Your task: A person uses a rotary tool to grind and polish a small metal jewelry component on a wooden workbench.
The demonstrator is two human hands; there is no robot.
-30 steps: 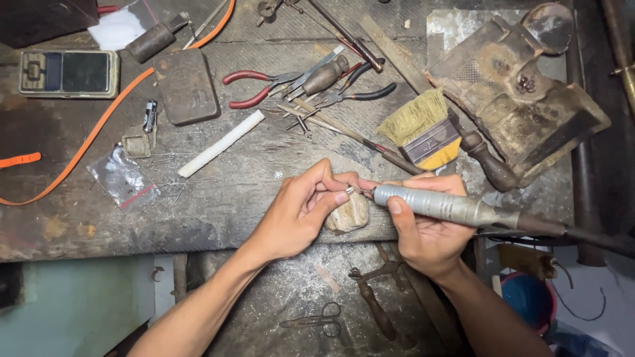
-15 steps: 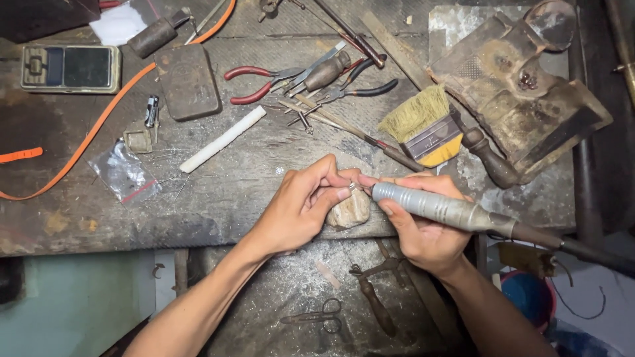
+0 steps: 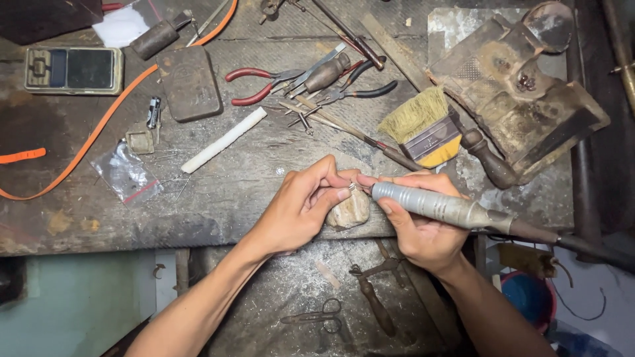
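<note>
We pinched a tiny metal piece point(image 3: 351, 187) in our left hand point(image 3: 301, 208) and gripped the rotary handpiece point(image 3: 440, 206) with our right hand point(image 3: 423, 228); a clear red-striped plastic bag point(image 3: 126, 173) lay far left.

Dull metal handpiece point(image 3: 440, 206); rough, worn wooden bench point(image 3: 231, 192).

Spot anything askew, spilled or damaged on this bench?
Nothing spilled or broken. The bench is worn and cluttered: red-handled pliers, brush and white stick lie loose. Left hand pinches a tiny piece over a rounded peg; right hand holds the rotary handpiece.
</note>
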